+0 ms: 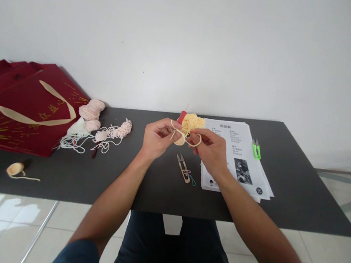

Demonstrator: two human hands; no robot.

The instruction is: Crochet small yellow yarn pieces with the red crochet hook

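Above the dark table, both my hands meet over a small cream crochet piece [180,139]. My left hand [159,136] is closed, with thumb and fingers pinching this piece and a loose strand beside it. My right hand [211,148] is closed in a pinch on a cream yarn loop [196,140] that curves over its fingertips. Just beyond the fingers lies a yellow yarn bundle [193,123]. A red-handled tool with a thin metal tip [182,117] shows behind my left fingers; whether the hand touches it is unclear. Thread snips [184,169] lie below the hands.
Printed sheets [239,130] lie under my right forearm, with green-handled snips [256,149] beside them. To the left are a dark red gift bag [28,107], pink yarn [91,109], tangled pale strands [114,133] and a cream crocheted piece [15,169]. A white wall [182,51] stands behind the table.
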